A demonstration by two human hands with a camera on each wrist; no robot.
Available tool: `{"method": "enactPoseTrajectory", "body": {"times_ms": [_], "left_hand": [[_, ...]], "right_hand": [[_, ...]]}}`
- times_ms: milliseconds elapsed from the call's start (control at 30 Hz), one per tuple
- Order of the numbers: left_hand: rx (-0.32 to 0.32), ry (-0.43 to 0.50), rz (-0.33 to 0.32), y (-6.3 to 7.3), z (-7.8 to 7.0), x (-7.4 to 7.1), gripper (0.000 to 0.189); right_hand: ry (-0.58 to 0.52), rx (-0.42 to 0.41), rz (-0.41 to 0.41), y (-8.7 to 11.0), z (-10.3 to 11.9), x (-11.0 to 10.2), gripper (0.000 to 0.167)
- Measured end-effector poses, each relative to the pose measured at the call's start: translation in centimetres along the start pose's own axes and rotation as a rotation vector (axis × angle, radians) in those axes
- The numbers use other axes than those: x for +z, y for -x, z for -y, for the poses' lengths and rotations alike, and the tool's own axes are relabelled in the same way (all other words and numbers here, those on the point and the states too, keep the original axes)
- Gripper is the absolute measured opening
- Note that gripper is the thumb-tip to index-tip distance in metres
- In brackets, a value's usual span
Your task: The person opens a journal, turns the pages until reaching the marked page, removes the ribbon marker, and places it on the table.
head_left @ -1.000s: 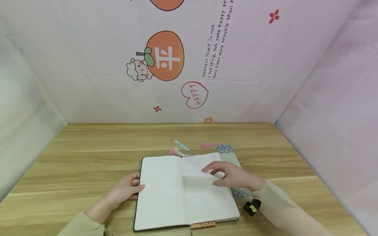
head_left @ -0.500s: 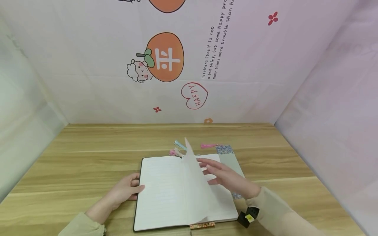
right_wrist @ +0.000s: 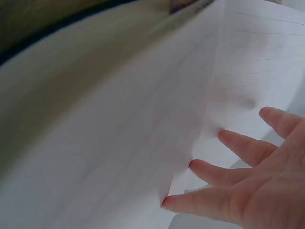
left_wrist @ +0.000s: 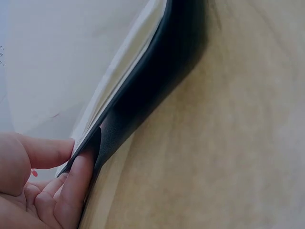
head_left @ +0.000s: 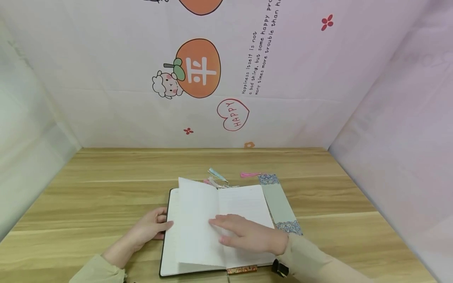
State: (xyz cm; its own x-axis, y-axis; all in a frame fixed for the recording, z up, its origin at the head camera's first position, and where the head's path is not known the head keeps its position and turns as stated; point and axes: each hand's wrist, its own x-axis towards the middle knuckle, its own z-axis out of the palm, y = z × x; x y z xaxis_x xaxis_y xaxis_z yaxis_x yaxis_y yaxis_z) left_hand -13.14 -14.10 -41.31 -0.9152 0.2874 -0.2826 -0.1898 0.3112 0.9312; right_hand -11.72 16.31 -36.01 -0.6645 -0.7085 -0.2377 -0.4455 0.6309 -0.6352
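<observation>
An open notebook (head_left: 247, 200) with white pages and a dark cover lies on the table. My left hand (head_left: 150, 227) grips its left edge, the thumb on top and fingers beneath the dark cover (left_wrist: 143, 102), as the left wrist view shows. Over the left half a turned page (head_left: 198, 220) stands slightly raised. My right hand (head_left: 247, 234) is above the right page near the fold, its fingers extended. In the right wrist view the spread fingertips (right_wrist: 198, 164) are at the paper by the fold.
A pale bookmark (head_left: 281, 202) with blue patterned ends and a pink tassel (head_left: 249, 174) lies partly beside the notebook's right edge. Behind it are a light blue tasselled piece (head_left: 216, 173) and pale tassels. An orange patterned strip (head_left: 242, 269) sticks out at the bottom.
My right hand has turned a page from the right side over to the left and moved left towards the fold. The left hand keeps its place on the notebook.
</observation>
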Motion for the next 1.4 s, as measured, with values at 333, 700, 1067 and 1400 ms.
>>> {"method": "enactPoseTrajectory", "body": {"times_ms": [333, 700, 1067, 1400], "left_hand": [[0.029, 0.044, 0.037, -0.1, 0.4, -0.1, 0.038], [-0.079, -0.004, -0.076, -0.3, 0.1, 0.3, 0.05], [-0.082, -0.037, -0.08, -0.4, -0.1, 0.5, 0.056], [-0.08, -0.03, -0.085, -0.3, -0.3, 0.6, 0.053]], "right_hand": [[0.152, 0.047, 0.088, -0.7, 0.7, 0.8, 0.054], [0.218, 0.04, 0.111, -1.0, 1.0, 1.2, 0.058], [0.353, 0.038, 0.076, -0.8, 0.2, 0.3, 0.065], [0.396, 0.179, 0.03, -1.4, -2.3, -1.6, 0.066]]}}
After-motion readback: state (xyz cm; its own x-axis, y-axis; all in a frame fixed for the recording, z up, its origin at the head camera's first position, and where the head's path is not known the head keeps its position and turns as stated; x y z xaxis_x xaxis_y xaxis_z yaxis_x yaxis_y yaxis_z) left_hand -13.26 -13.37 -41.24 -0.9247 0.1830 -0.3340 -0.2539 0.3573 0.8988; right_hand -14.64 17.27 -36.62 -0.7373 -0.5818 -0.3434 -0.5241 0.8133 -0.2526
